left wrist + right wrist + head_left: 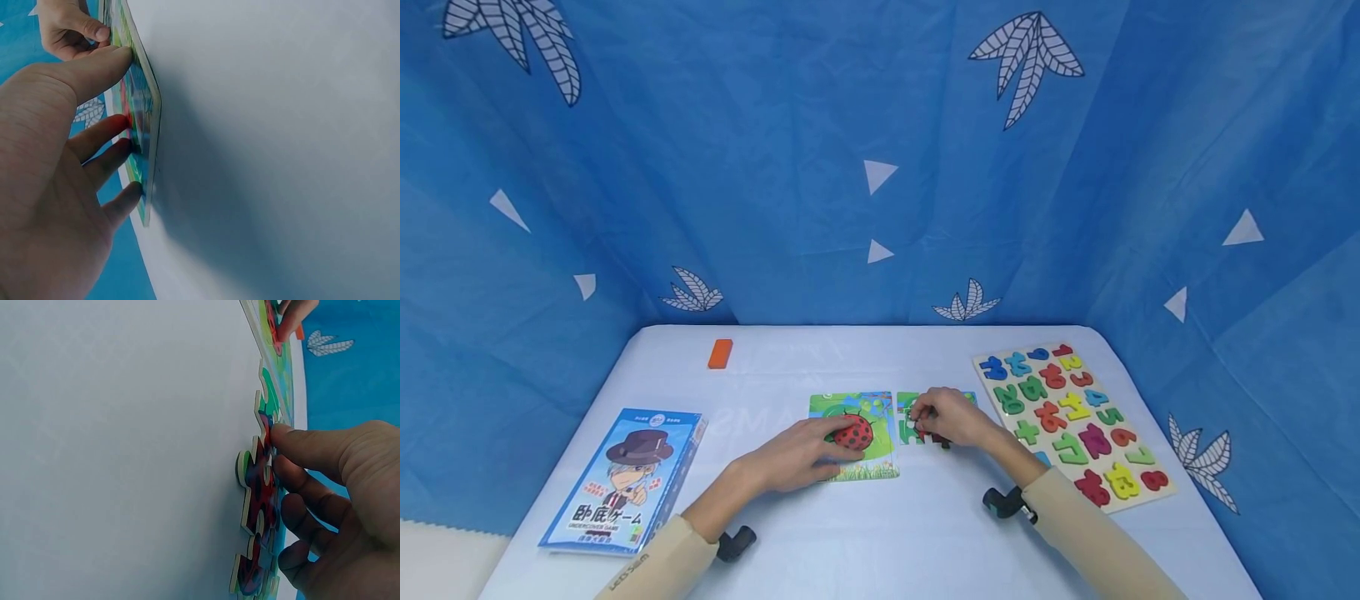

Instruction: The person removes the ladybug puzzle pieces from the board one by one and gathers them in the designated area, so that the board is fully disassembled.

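Observation:
A flat puzzle board with a red ladybug picture (880, 457) lies mid-table. My left hand (797, 454) rests on its left part, fingers spread; in the left wrist view the thumb (103, 69) and fingertips touch its surface. Just right of the board sits a group of loose jigsaw pieces (256, 487), green and dark red, some overlapping. Over them is my right hand (951, 417), its fingers curled and the thumb and index finger pinching a puzzle piece (270, 425). The hand partly hides that piece and its neighbours.
A number puzzle board (1075, 417) with coloured numerals lies at the right. A boxed card game (625, 479) is on the left, and an orange block (719, 353) lies at the back left. Blue cloth (880, 167) hangs behind and beside the white table (865, 542).

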{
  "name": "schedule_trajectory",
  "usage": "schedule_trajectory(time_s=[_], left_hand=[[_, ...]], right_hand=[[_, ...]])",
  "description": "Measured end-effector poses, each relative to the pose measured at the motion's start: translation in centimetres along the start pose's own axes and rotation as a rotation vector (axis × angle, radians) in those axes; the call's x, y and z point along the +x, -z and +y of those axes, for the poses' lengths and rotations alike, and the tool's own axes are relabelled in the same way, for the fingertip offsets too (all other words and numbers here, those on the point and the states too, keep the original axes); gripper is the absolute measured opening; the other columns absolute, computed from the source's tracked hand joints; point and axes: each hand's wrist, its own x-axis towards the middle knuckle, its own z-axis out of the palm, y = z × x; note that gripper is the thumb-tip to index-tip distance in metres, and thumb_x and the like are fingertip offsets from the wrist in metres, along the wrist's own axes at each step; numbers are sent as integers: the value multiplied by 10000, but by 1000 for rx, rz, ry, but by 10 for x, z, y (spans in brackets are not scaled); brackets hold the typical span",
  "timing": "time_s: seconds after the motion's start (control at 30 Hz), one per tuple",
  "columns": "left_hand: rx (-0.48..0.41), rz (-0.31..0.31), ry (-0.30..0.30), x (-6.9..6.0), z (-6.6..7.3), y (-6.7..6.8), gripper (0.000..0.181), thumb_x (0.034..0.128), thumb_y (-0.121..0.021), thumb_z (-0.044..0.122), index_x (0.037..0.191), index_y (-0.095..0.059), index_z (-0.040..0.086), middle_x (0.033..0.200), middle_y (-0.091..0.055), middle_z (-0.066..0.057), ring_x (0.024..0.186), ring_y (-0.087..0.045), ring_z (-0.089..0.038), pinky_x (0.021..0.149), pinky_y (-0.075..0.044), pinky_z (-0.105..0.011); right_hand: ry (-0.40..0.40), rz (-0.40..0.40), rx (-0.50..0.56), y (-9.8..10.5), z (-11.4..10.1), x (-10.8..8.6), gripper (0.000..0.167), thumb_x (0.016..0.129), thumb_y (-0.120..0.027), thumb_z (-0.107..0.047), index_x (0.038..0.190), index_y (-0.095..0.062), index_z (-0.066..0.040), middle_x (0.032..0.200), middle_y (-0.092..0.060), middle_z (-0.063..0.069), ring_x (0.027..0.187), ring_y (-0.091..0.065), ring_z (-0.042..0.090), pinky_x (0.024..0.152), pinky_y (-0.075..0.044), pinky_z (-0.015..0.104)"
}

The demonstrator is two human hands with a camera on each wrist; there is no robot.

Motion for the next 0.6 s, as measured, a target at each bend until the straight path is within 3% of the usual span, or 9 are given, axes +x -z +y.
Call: schedule_trajectory(time_s=[0.33, 0.6], left_hand=[[11, 30, -39, 1, -2, -2, 374, 966, -688, 279, 1331, -669, 357, 1582, -406, -85, 1441, -398, -281, 1095, -397, -549], [16, 53, -55, 2, -6, -4, 366, 956, -703, 290, 1313, -679, 368, 1575, -420, -72, 1429, -418, -258, 1075, -421, -536]], right_hand=[[2, 15, -16, -1, -6, -3, 45, 912, -751, -156, 948, -745, -183, 831, -609, -106, 756, -551, 80, 681, -486, 258], [114, -29, -15, -12, -26, -9, 153, 909, -758, -210, 1055, -757, -165, 872, -631, -127, 797, -570, 82, 722, -489, 261]])
